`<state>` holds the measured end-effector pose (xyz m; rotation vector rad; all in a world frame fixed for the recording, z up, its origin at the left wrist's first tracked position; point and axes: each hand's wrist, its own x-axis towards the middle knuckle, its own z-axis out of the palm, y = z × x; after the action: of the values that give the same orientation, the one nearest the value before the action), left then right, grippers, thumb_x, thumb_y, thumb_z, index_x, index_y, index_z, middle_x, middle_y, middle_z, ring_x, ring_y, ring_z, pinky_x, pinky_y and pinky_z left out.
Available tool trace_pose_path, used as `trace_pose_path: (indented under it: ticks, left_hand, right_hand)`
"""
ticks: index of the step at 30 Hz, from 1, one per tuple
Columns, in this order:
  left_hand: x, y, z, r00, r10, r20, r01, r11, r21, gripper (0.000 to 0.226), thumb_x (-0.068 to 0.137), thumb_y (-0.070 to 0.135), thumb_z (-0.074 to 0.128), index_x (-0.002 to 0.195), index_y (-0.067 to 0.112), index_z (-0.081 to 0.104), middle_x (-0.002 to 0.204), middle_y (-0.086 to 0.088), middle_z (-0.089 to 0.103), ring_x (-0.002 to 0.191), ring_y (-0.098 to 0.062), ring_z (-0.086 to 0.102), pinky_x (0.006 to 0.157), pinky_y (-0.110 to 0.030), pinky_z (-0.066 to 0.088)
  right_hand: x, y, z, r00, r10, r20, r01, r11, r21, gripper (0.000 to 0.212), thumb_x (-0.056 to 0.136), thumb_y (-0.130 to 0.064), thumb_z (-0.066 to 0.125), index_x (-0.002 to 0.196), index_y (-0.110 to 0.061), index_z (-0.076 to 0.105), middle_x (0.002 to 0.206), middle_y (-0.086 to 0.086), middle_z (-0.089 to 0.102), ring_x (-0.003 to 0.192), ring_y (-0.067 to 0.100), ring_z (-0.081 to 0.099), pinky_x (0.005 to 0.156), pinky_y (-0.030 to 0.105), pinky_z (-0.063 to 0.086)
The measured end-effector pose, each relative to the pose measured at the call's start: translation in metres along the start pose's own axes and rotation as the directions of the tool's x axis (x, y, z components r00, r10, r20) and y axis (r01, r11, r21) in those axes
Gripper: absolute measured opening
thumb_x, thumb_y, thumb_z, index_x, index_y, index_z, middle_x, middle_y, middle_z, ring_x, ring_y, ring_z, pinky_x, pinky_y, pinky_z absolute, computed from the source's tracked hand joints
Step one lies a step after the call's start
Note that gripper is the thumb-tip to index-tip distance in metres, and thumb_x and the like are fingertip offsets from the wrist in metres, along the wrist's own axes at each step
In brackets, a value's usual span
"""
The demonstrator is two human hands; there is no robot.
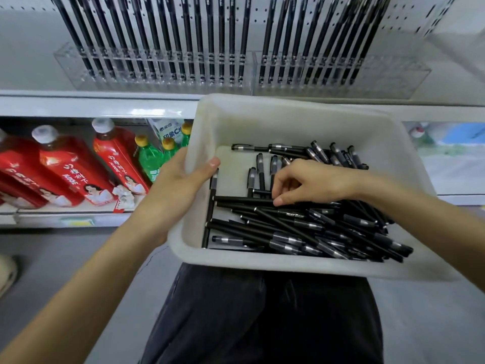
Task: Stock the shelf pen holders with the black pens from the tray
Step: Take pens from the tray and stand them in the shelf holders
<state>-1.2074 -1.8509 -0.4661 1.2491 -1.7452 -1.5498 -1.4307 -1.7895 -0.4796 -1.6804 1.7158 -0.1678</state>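
White plastic tray held in front of the body, above dark trousers. Its far rim sits just under the white shelf edge; contact can't be told. Left hand grips the tray's left wall, thumb hooked over the rim to the inside, fingers hidden outside. Loose black pens are heaped in the tray's near and right part, with bare floor showing at the far-left corner. Right hand is inside the tray, fingers curled down, thumb tip and fingertips on the top of the heap; can't tell if a pen is actually pinched. Clear acrylic pen holders stand on the shelf above, two side by side, with black pens upright in most slots. Open slots at the right holder's right end and the left holder's left end. Lower shelf, left: red-labelled bottles and green bottles with yellow caps, well clear of the tray.
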Motion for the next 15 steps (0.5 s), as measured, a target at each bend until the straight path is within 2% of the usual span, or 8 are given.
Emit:
trace_pose_path:
  ticks: [3, 6, 9, 11, 13, 15]
  left_hand:
    - [0.000, 0.000, 0.000, 1.000, -0.006, 0.001, 0.006, 1.000, -0.002, 0.029, 0.091, 0.037, 0.055, 0.118, 0.028, 0.058, 0.103, 0.006, 0.069, 0.093, -0.014, 0.066, 0.089, -0.043, 0.051]
    - [0.001, -0.001, -0.001, 1.000, -0.012, 0.006, 0.012, 1.000, 0.008, 0.030, 0.090, 0.039, 0.055, 0.118, 0.028, 0.058, 0.104, 0.005, 0.069, 0.095, -0.016, 0.066, 0.089, -0.044, 0.051]
    - [0.004, 0.000, -0.002, 1.000, 0.005, -0.006, -0.005, 0.999, 0.036, 0.032, 0.091, 0.039, 0.054, 0.120, 0.027, 0.056, 0.105, 0.006, 0.067, 0.096, -0.016, 0.064, 0.087, -0.040, 0.050]
    - [0.008, 0.002, -0.002, 0.998, 0.041, -0.051, -0.035, 0.993, 0.112, 0.034, 0.092, 0.038, 0.053, 0.124, 0.029, 0.051, 0.109, 0.010, 0.062, 0.099, -0.014, 0.061, 0.087, -0.038, 0.048]
    - [0.014, 0.007, -0.004, 0.988, 0.100, -0.115, -0.076, 0.977, 0.199, 0.042, 0.092, 0.038, 0.053, 0.133, 0.031, 0.045, 0.121, 0.012, 0.057, 0.109, -0.013, 0.056, 0.095, -0.038, 0.044]
    - [0.020, 0.018, -0.005, 0.968, 0.192, -0.163, -0.132, 0.938, 0.320, 0.051, 0.092, 0.039, 0.053, 0.140, 0.029, 0.039, 0.135, 0.005, 0.050, 0.123, -0.016, 0.048, 0.102, -0.036, 0.038]
  right_hand:
    - [-0.002, 0.002, 0.003, 0.999, -0.016, -0.049, 0.015, 1.000, -0.018, 0.009, 0.084, -0.026, 0.069, 0.087, -0.017, 0.069, 0.081, -0.009, 0.066, 0.072, -0.001, 0.056, 0.069, 0.013, 0.043]
    - [-0.001, 0.004, 0.003, 0.997, -0.015, -0.078, 0.015, 1.000, 0.002, 0.006, 0.087, -0.025, 0.066, 0.086, -0.019, 0.066, 0.084, -0.005, 0.066, 0.076, 0.005, 0.059, 0.074, 0.020, 0.047]
    - [-0.004, 0.002, -0.002, 0.992, 0.014, -0.122, 0.005, 0.988, 0.151, 0.007, 0.091, -0.015, 0.059, 0.085, -0.018, 0.060, 0.078, -0.001, 0.065, 0.066, 0.008, 0.063, 0.064, 0.020, 0.050]
    - [-0.009, 0.001, -0.011, 0.984, 0.033, -0.173, 0.010, 0.970, 0.245, 0.009, 0.091, -0.010, 0.058, 0.086, -0.016, 0.062, 0.074, 0.001, 0.065, 0.060, 0.003, 0.063, 0.057, 0.016, 0.050]
    - [-0.016, 0.002, -0.022, 0.968, 0.038, -0.247, 0.043, 0.947, 0.318, 0.010, 0.090, -0.006, 0.059, 0.089, -0.013, 0.066, 0.072, 0.001, 0.066, 0.058, 0.000, 0.062, 0.057, 0.013, 0.049]
    - [-0.025, 0.004, -0.035, 0.950, 0.044, -0.310, 0.086, 0.915, 0.394, 0.012, 0.089, -0.003, 0.060, 0.090, -0.011, 0.069, 0.068, -0.001, 0.067, 0.059, 0.000, 0.063, 0.058, 0.012, 0.049]
